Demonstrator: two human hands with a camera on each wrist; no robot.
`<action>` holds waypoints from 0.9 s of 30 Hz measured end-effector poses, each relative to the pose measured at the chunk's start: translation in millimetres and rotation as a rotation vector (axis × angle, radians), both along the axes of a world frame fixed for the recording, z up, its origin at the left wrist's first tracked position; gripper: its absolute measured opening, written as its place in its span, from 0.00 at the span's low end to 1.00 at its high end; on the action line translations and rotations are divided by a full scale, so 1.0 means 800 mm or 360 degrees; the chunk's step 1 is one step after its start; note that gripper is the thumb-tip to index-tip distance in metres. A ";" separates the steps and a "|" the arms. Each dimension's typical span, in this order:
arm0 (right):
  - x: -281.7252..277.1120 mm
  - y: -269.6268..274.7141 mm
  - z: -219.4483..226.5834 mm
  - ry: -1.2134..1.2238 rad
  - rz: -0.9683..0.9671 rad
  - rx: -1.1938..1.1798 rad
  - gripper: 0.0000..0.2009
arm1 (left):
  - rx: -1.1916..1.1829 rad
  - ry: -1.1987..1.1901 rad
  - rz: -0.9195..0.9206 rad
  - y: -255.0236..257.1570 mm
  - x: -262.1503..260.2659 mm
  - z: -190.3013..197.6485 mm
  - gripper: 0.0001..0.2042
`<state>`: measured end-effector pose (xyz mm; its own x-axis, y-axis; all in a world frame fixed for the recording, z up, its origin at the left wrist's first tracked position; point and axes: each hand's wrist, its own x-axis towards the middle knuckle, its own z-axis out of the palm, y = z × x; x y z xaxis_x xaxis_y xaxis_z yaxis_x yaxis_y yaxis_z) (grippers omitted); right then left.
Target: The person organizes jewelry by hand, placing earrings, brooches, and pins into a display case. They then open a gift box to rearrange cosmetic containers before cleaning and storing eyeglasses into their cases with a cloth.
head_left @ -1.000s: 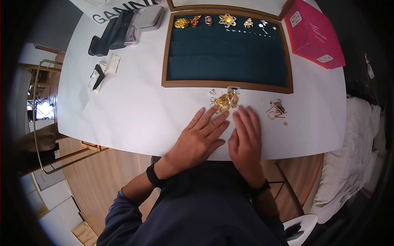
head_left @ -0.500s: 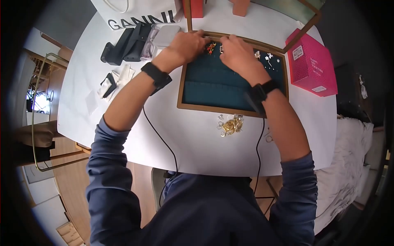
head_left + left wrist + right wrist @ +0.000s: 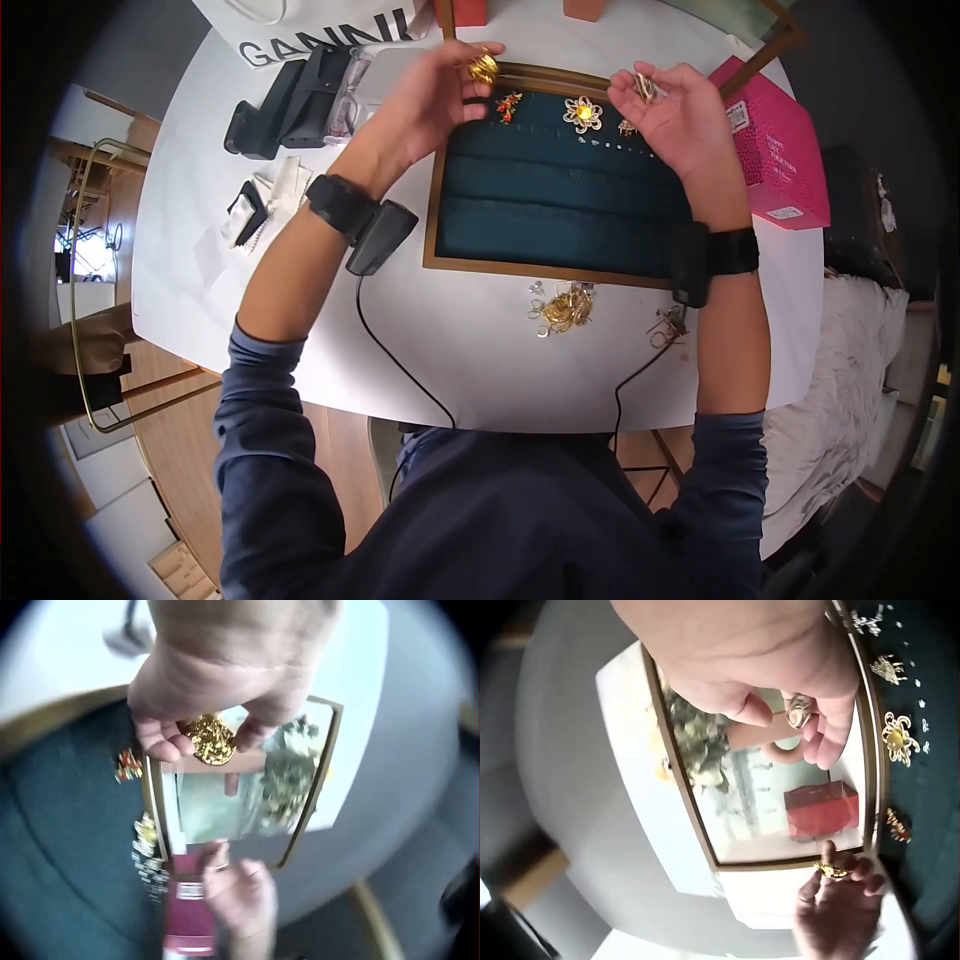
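Over the back left corner of the jewellery box (image 3: 540, 275), my left hand (image 3: 425, 95) pinches a round gold brooch-like ornament (image 3: 484, 68) between thumb and fingers. My right hand (image 3: 685, 115), palm turned up above the back right part, holds a small silvery ring-like piece (image 3: 799, 711) in its fingers. Below them on the dark green lining lie a red and orange ornament (image 3: 509, 107), a flower brooch with a yellow centre (image 3: 583, 114) and a pale small ornament (image 3: 627, 128). A row of tiny studs runs in front of the flower.
The box's glass lid (image 3: 755, 25) stands raised at the back. Tangled gold jewellery (image 3: 568, 308) lies before the box, a smaller pile (image 3: 668, 325) to its right. A pink box (image 3: 785, 150), dark cases (image 3: 300, 100), a white GANNI bag (image 3: 310, 25) and cloths (image 3: 280, 190) surround it.
Both hands moved from the gold pile up to the box's back row. The gold ornament and the silvery piece have been lifted out, and the hands have spread apart.
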<state>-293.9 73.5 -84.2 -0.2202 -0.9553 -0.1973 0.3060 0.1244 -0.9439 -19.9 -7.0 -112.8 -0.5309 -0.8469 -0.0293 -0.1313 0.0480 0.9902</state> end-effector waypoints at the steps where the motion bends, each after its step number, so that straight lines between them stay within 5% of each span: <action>1: -0.001 -0.001 0.000 0.0309 0.0077 0.0063 0.10 | -0.0275 -0.0198 0.0035 0.000 -0.007 -0.001 0.12; 5: 0.006 -0.002 -0.005 0.1534 0.0396 0.0324 0.13 | -0.1374 -0.0994 0.0183 0.003 -0.035 -0.011 0.16; 7: 0.027 -0.001 -0.040 0.2331 0.0243 0.0116 0.17 | -0.2008 -0.1150 0.0192 0.002 -0.039 -0.027 0.20; 8: 0.044 0.000 -0.043 0.2728 0.0149 -0.0005 0.19 | -0.1958 -0.1159 0.0147 0.003 -0.041 -0.033 0.18; 13: 0.065 -0.006 -0.060 0.2730 0.0140 0.0022 0.23 | -0.1738 -0.1153 0.0066 0.000 -0.044 -0.046 0.13; 16: 0.060 -0.008 -0.055 0.2660 0.0116 0.0012 0.22 | -0.1388 -0.0528 0.0180 -0.012 -0.040 -0.037 0.12; 17: 0.057 -0.008 -0.054 0.2614 0.0081 -0.0020 0.21 | -0.0378 -0.0342 0.0136 -0.002 -0.038 -0.006 0.13; 18: 0.054 -0.007 -0.053 0.2567 0.0053 -0.0052 0.21 | 0.0071 0.0064 0.0028 -0.007 -0.031 0.001 0.13; 20: 0.026 -0.011 -0.045 0.1791 -0.0103 -0.0080 0.20 | 0.0971 0.0875 -0.0181 -0.017 -0.014 0.012 0.13; 21: 0.007 -0.011 -0.039 0.1402 -0.0170 -0.0094 0.19 | 0.1130 0.0978 -0.0155 -0.015 -0.012 0.018 0.13; 24: -0.054 0.014 -0.015 -0.0249 -0.0039 -0.0320 0.19 | 0.1000 0.0760 0.0036 0.004 -0.043 0.041 0.12; 27: -0.078 0.052 0.003 -0.1053 -0.0086 -0.0193 0.18 | 0.0298 0.0074 -0.0285 -0.004 -0.092 0.020 0.08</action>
